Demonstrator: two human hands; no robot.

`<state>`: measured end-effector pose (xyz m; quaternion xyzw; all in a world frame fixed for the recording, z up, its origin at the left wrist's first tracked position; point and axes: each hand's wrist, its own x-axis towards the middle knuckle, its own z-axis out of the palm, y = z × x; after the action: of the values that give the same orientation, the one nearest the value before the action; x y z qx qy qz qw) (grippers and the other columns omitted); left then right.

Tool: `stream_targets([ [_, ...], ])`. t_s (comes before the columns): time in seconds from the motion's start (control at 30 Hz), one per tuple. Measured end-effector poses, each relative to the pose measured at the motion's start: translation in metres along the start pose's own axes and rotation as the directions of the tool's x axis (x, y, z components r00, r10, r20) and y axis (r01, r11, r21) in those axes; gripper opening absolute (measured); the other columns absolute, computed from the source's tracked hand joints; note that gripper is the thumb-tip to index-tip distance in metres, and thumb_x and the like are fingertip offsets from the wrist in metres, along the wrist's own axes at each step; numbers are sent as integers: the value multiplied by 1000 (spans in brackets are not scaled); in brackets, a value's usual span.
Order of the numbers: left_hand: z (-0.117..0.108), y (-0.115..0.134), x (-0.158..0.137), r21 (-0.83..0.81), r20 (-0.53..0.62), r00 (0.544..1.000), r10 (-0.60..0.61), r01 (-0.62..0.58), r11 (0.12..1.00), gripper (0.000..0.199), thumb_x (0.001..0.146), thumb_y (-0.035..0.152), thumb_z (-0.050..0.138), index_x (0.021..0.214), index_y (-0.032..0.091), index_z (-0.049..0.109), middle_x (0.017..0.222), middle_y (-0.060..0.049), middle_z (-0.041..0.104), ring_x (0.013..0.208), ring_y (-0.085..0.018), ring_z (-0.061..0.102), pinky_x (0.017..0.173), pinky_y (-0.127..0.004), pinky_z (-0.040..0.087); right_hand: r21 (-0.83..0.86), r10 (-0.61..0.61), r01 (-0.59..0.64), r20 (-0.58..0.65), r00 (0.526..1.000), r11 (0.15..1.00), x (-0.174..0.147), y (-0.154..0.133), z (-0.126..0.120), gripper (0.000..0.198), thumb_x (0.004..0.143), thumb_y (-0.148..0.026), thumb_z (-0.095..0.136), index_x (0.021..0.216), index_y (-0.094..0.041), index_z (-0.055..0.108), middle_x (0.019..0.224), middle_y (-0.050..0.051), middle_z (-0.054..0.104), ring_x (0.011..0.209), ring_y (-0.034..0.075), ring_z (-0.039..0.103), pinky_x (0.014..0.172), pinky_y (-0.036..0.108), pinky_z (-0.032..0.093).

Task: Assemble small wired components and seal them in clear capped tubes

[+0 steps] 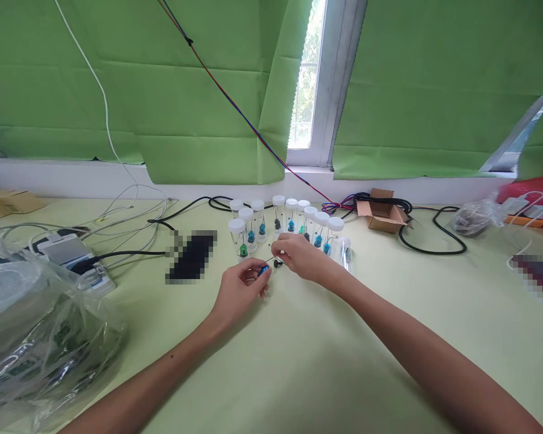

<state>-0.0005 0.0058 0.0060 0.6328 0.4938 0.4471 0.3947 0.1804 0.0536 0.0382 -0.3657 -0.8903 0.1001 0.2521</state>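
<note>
My left hand point(242, 286) is closed around a small shiny blue piece point(263, 270), mostly hidden by the fingers. Just to its right, my right hand point(298, 254) pinches a thin dark rod point(270, 259) whose near end reaches to the blue piece. Whether the two are joined cannot be made out. A small black round part point(277, 263) lies on the table beneath the right fingers. Behind both hands stand several clear vials with white caps, among them one with a green piece inside point(237, 232) and one with a blue piece point(335, 232). A clear tube point(345, 256) is beside my right wrist.
A clear plastic bag point(49, 337) fills the left front of the pale green table point(271, 374). Behind it are a power strip point(79, 262) and tangled cables. A blurred dark object point(192, 256) lies left of the vials. An open cardboard box point(384, 214) sits back right.
</note>
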Motion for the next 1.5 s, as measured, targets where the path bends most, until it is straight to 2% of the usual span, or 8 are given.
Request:
stream_targets([
  [0.53, 1, -3, 0, 4, 8, 1000, 9, -9, 1000, 21, 79, 37, 67, 84, 17, 65, 62, 0, 63, 51, -14, 58, 53, -26, 50, -108, -15, 21, 52, 999, 994, 0, 5, 2, 25, 85, 4, 46, 86, -14, 64, 91, 7, 58, 83, 16, 54, 72, 23, 38],
  [0.73, 1, -4, 0, 29, 15, 1000, 6, -6, 1000, 20, 80, 37, 66, 84, 17, 65, 59, 1, 63, 50, -14, 58, 53, -26, 50, -153, -45, 54, 57, 997, 987, 0, 5, 2, 27, 87, 5, 43, 85, -13, 63, 90, 7, 57, 80, 15, 52, 69, 23, 36],
  [1.0, 0, -8, 0, 49, 27, 999, -17, 16, 999, 22, 81, 38, 65, 84, 17, 65, 56, 1, 62, 48, -15, 59, 54, -27, 49, -284, -97, 111, 62, 993, 952, 0, 4, 4, 28, 84, 8, 44, 80, -14, 62, 86, 7, 53, 78, 16, 49, 66, 24, 35],
  [1.27, 1, -9, 1, 57, 28, 999, -27, 26, 998, 21, 81, 37, 65, 84, 17, 64, 55, 0, 63, 48, -16, 59, 55, -28, 49, -329, -144, 155, 58, 988, 932, -1, 2, 5, 33, 79, 12, 45, 84, -14, 64, 92, 9, 56, 88, 19, 52, 71, 25, 39],
  [1.5, 2, -10, 1, 67, 36, 999, -28, 26, 997, 19, 80, 36, 64, 83, 17, 65, 57, 0, 64, 48, -16, 61, 55, -28, 50, -413, -171, 192, 88, 981, 891, -3, -7, 3, 30, 81, 11, 46, 86, -12, 63, 95, 10, 58, 92, 21, 52, 72, 27, 42],
])
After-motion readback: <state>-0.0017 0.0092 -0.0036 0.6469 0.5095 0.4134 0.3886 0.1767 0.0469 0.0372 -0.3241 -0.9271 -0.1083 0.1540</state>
